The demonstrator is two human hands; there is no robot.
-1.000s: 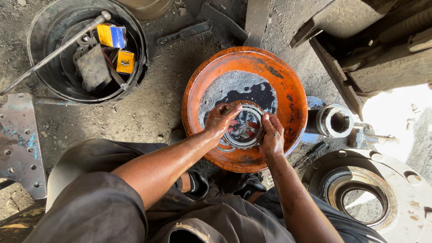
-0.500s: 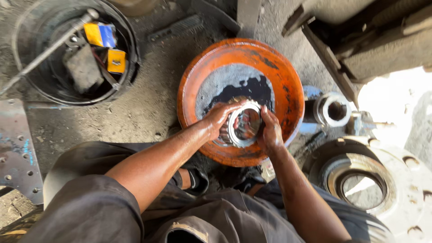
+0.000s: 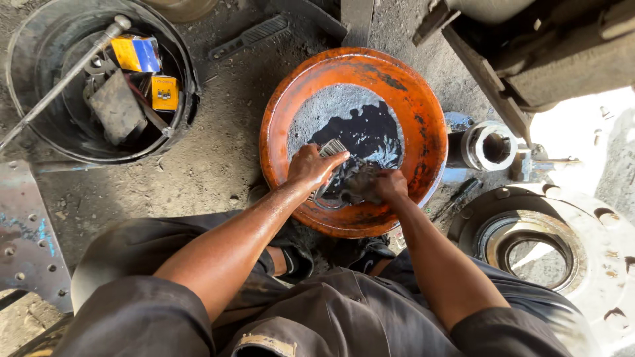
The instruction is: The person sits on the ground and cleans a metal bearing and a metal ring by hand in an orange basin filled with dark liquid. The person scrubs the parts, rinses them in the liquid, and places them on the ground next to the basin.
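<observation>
Head view, looking down; clock directions read from the centre of the orange basin.

1. Orange basin [image 3: 423,112]: round, shallow, worn grey inside, with a pool of dark liquid about its middle. It sits on dirt ground, just ahead of the person's knees.
2. Left hand [image 3: 309,168]: at 7 o'clock in the basin, fingers curled shut round the ring-shaped metal bearing [image 3: 329,173]. The bearing stands tilted on edge, its ribbed rollers showing above the fingertips and its lower rim dipping toward the liquid.
3. Right hand [image 3: 390,185]: at 5 o'clock in the basin, closed on a dark wet rag [image 3: 357,180], which lies pressed against the bearing between the two hands. How tightly it grips cannot be told.
4. Black bucket [image 3: 40,129]: at 9 to 10 o'clock, well apart from the basin; holds a long metal bar [image 3: 63,79] leaning over its rim, two small yellow-and-blue boxes and dark metal pieces.
5. Short metal sleeve [image 3: 488,145]: at 3 o'clock, just beside the basin's rim, lying on its side with the bore facing up.
6. Wheel hub [image 3: 595,264]: at 4 o'clock, large, pale, with a round central opening, near the right knee.
7. Drilled steel plate [image 3: 23,244]: at 8 o'clock, flat on the ground at the picture's left edge.
</observation>
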